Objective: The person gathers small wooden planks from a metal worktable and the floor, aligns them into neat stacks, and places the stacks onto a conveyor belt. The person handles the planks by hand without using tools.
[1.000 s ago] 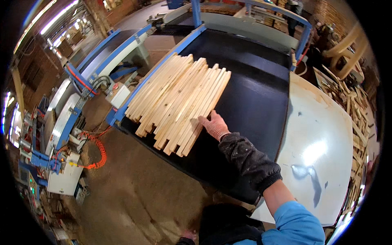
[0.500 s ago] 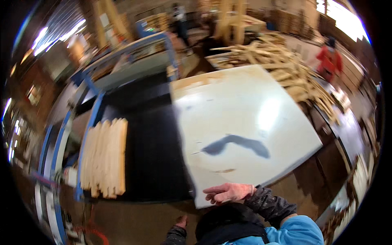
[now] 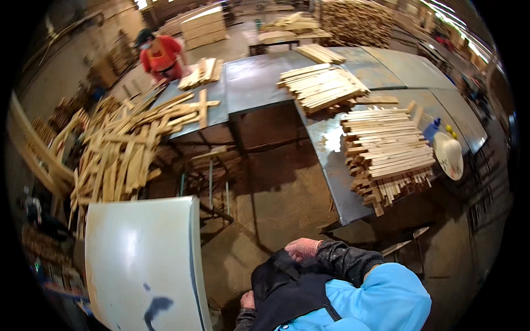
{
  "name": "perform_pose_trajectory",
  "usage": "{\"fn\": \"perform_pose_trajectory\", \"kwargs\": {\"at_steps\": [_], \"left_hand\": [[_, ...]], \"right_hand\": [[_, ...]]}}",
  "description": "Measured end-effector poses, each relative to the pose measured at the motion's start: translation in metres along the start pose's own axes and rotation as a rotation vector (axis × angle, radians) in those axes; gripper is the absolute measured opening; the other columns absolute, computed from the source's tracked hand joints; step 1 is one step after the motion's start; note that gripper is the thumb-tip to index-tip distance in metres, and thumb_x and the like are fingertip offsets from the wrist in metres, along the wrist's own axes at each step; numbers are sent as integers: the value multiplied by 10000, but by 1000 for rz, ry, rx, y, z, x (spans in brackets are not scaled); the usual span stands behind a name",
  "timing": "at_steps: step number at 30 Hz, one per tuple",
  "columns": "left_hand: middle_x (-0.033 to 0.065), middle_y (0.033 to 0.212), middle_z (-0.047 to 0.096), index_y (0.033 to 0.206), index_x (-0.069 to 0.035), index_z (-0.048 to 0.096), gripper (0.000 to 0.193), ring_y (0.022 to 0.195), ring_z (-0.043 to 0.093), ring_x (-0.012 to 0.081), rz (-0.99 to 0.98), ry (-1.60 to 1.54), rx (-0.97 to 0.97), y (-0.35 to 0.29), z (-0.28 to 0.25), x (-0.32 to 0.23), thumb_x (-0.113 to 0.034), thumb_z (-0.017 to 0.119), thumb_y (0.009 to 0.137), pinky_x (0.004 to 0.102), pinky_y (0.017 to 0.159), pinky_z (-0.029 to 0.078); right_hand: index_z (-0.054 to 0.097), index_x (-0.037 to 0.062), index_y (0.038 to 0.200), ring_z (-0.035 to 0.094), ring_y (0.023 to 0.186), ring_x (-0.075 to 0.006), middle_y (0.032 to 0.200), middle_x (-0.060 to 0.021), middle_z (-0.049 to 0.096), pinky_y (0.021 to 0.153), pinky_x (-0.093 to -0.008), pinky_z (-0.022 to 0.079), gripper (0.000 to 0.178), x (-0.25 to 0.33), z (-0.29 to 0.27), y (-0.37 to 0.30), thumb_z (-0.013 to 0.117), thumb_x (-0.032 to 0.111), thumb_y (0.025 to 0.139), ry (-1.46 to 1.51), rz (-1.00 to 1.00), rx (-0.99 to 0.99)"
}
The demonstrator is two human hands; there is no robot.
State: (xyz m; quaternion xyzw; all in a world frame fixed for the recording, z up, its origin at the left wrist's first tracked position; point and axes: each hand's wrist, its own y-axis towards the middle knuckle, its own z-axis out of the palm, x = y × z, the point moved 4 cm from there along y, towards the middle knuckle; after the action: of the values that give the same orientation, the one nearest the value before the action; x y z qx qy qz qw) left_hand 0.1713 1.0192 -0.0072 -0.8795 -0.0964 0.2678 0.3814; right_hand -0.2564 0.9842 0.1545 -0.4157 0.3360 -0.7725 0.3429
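Note:
My right hand, in a pinkish knit glove, hangs before my dark apron with its fingers curled in and nothing seen in them. At the apron's left edge my left hand shows only in part, its fingers hidden. Left of me stands a table with a smooth whitish top, marked by a dark blue-grey patch. On the metal-topped table to my right lies a large stack of wooden slats, out of reach of both hands.
Another slat stack lies farther back. Loose wood strips heap up at the left, near a person in red. A blue bottle and a pale container stand at the right. A metal stand occupies the gap between tables.
My view has swung to the right; the whitish table has shifted left and the slat tables have come in. My right hand has left the whitish table, its fingers now curled.

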Motion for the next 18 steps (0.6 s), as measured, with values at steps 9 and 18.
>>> {"fn": "perform_pose_trajectory", "kwargs": {"at_steps": [9,18], "left_hand": [[267,1469,700,1394,87,702,750,1368,642,369,-192,-207,48,141,-64,-154,-579,620,1059,455,1170,469],[185,1048,711,1256,-8,713,494,931,664,366,-43,-211,289,346,-124,-324,-469,571,1149,504,885,544]], "right_hand": [[447,198,896,393,580,-156,703,39,357,526,-346,322,259,14,-129,52,544,240,1133,636,-129,-142],[573,138,945,562,630,-253,729,-31,532,551,-432,444,127,156,-206,105,677,188,1000,508,-544,-46]]}}
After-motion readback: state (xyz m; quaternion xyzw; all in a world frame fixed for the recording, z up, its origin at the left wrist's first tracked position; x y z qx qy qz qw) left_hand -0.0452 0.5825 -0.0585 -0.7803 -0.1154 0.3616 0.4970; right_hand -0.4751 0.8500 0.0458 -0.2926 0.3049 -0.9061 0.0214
